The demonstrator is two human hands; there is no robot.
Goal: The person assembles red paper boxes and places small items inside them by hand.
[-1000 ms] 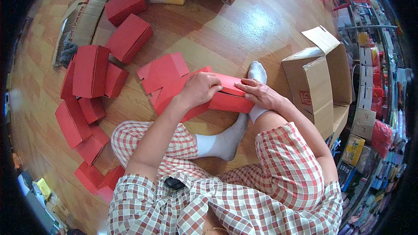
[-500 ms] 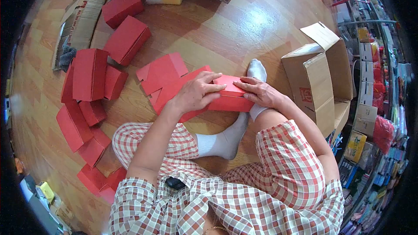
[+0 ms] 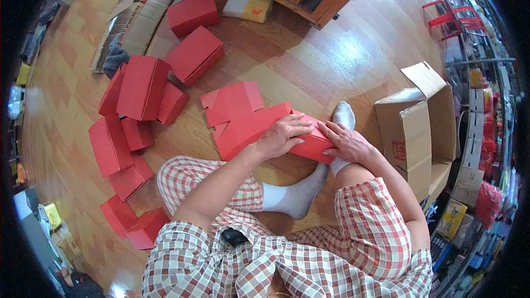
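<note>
A red cardboard box lies across the floor in front of me, close to my feet. My left hand rests on its left end, fingers over the top and thumb toward the near side. At the right end, my right hand grips the box, with fingertips on the top face and thumb low on the front. Spreading left from the box is flat red cardboard with cut flaps and notches; part of it is hidden behind my left hand.
Several folded red boxes lie on the floor at left. Beyond them is flattened brown cardboard. An open brown carton stands at right, before packed shelves. A yellow-and-white packet lies near wooden furniture.
The view has shifted, so the scene sits lower and further right. Both hands stay on the box; its raised top panel now looks pressed down, and the left fingers reach further over it.
</note>
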